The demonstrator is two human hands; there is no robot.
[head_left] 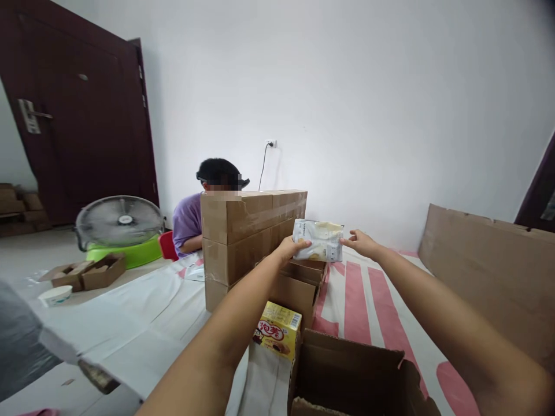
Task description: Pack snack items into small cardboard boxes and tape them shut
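A flat silver-white food packet (319, 240) with printing and yellowish patches is held up in front of me, over the row of open boxes. My left hand (293, 248) grips its left edge, thumb across the front. At the packet's right edge, my right hand (359, 242) pinches the side, with one finger sticking out above. Below the packet sits an open cardboard box (299, 292). A yellow printed snack box (277, 329) stands beside it, and a larger open carton (347, 370) is closest to me, its inside dark.
Stacked sealed cartons (247, 222) form a wall left of my arms. Behind it sits a person in a purple shirt (186, 222). A floor fan (124, 222), small open boxes (104, 271) and a white bowl (56, 296) are at left. A big cardboard panel (489, 271) stands right.
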